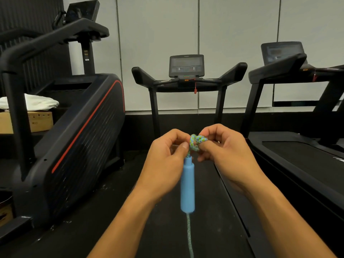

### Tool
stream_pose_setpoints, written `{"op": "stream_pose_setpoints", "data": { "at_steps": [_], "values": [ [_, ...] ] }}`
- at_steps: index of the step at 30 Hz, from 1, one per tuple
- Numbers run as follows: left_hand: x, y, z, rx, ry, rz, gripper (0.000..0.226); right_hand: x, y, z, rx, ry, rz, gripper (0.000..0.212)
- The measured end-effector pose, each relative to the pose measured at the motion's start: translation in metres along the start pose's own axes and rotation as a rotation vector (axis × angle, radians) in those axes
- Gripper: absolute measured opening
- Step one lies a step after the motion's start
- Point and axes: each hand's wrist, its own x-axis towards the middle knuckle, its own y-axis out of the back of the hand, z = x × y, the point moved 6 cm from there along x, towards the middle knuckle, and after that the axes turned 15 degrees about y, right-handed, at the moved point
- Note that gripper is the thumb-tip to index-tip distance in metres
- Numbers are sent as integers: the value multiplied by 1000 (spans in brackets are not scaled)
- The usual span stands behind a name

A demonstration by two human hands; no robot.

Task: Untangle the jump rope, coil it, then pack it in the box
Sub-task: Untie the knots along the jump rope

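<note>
A knot point(197, 140) of blue-green braided jump rope sits between my two hands at the frame's centre. My left hand point(165, 161) pinches the knot from the left with thumb and curled fingers. My right hand point(221, 146) pinches it from the right, one finger hooked through a loop. Below the knot hangs a light-blue handle point(187, 187), upright between my wrists. A strand of the rope point(189, 237) drops from the handle's lower end out of the bottom of the frame. A cardboard box point(40, 121) sits far left under a white towel point(37, 102).
A black stair-climber machine point(74, 127) with a red stripe stands at left. One treadmill point(188, 79) is straight ahead and another treadmill point(297, 127) at right. The floor point(104, 211) is dark matting.
</note>
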Motion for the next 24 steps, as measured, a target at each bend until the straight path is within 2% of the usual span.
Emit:
{"op": "stream_pose_setpoints", "data": {
  "at_steps": [4, 9, 15, 20, 24],
  "values": [
    [-1, 3, 4, 64, -33, 70, 35, -1, -4, 2, 200, -87, 38, 13],
    [-4, 3, 10, 88, -41, 85, 27, -1, -6, 3, 371, -148, 66, 22],
    [-7, 7, 15, 202, -128, 101, 33, 2, 3, 7, 399, -158, 120, 32],
    [-11, 23, 25, 387, -274, 317, 37, 4, 8, 12, 410, -203, 144, 37],
    [-8, 38, 25, 317, -262, 443, 37, 3, 13, 10, 380, -192, 142, 35]
  ]
}}
